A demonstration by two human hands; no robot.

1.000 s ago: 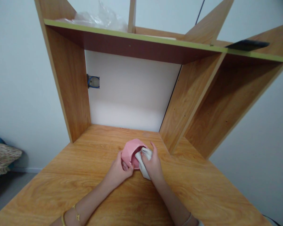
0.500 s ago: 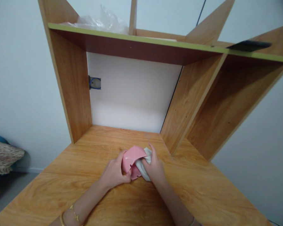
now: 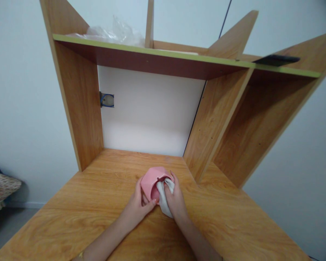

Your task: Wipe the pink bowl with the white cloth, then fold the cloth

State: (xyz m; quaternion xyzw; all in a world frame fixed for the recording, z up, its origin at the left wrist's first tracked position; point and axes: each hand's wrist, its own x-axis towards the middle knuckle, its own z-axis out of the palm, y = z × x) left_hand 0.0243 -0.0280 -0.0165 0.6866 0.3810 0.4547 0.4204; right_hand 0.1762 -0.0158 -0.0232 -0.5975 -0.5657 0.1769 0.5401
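Observation:
A pink faceted bowl-like container (image 3: 153,178) with small notches in its rim is tilted above the desk, its opening facing me and to the right. My left hand (image 3: 139,203) grips it from the left, thumb at the lower rim. In my right hand (image 3: 175,199) is a pale grey-white cloth (image 3: 163,202), bunched at the container's mouth and partly inside it. The cloth's lower end hangs below the rim. Fingers of the right hand are partly hidden by the cloth and container.
The wooden desktop (image 3: 111,192) spreads beneath both hands. Behind it rises a shelf unit with a green-edged shelf (image 3: 174,54) holding a clear plastic bag (image 3: 116,34) and a dark flat object (image 3: 277,60). An upright divider (image 3: 220,119) stands right. A wall socket box (image 3: 107,100) shows cables.
The pink container has been turned so its opening faces me more. My right hand has pushed the cloth further against its inside. The camera view has shifted slightly.

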